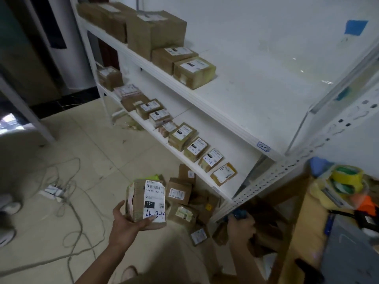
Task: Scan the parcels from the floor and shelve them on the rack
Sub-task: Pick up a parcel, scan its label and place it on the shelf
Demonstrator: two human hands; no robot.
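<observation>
Parcel in hand: small brown cardboard box [147,203], taped, with a white printed label and "4-3-4" handwritten in blue, held up over the tiled floor in front of the rack
Left hand [127,220]: palm under the box, thumb up its left side, fingers curled across the lower front edge, so it cradles the box from below
Right hand [240,226]: low by the rack's corner post, fingers wrapped round a small blue object [239,214] too blurred to identify
Handling: probably light, since one hand carries it; stiff card walls, though the left edge looks frayed and crushed, so support from beneath suits it better than squeezing the sides; glossy tape may be a little slippery
Where to hold: base and short sides, keeping the label face uncovered
Floor pile [180,193]: more brown labelled cartons heaped loosely against the rack's foot
White metal rack [256,95]: smooth painted shelves and a perforated post
Middle shelf [215,136]: a row of small labelled boxes [195,149] along the front edge, some marked in blue ink
Likely destination: that middle shelf, judging by the handwritten number
</observation>
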